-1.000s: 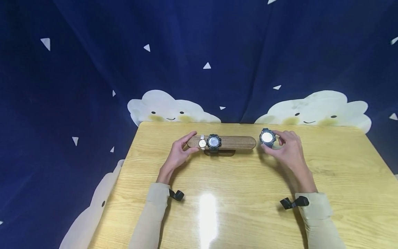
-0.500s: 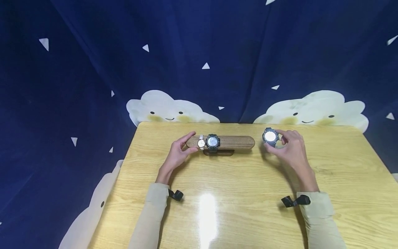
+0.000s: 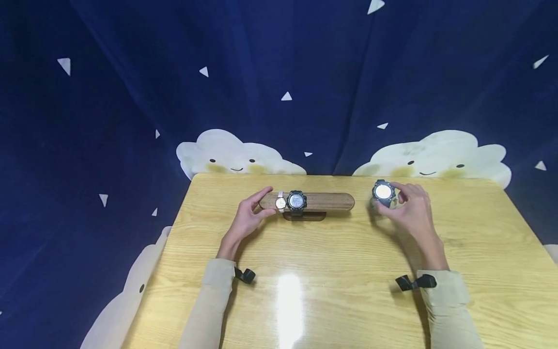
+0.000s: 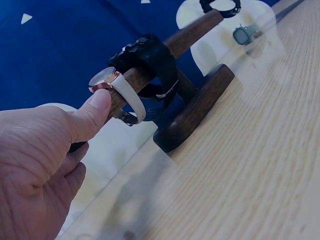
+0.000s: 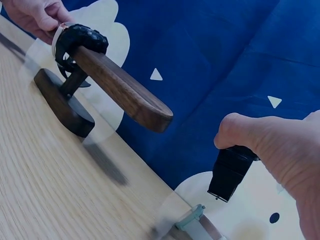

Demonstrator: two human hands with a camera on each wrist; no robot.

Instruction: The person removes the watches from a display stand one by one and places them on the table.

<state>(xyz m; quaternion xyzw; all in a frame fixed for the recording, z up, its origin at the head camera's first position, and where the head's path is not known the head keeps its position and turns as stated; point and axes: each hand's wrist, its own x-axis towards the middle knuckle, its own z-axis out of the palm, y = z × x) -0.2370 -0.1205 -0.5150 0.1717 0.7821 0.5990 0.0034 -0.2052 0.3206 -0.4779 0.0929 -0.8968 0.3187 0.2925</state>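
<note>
We judge that the work with the watches is about half done. Two of them are already on the wooden stand (image 3: 329, 201): the white-strapped watch (image 3: 281, 203) near the left end of its bar, and the black watch (image 3: 296, 200) just beside it, to the right. Both have their straps around the bar.

The left hand (image 3: 246, 218) is clamped on the left end of the bar, with the thumb on the near side, next to the white strap. The right hand (image 3: 411, 211) pinches a dark watch (image 3: 383, 192) between thumb and fingers, to the right of the stand and apart from it. One strap end hangs down; if the strap is closed, we cannot tell. The two hands are well apart.

So this held watch remains off the bar, and also a pale green watch (image 4: 243, 35) – it is on the desk (image 3: 335, 271), toward the far side and to the right, below the held one. If it too belongs on the stand, we cannot be sure.

For containers, we see no box or tray – only the stand carries watches.
</note>
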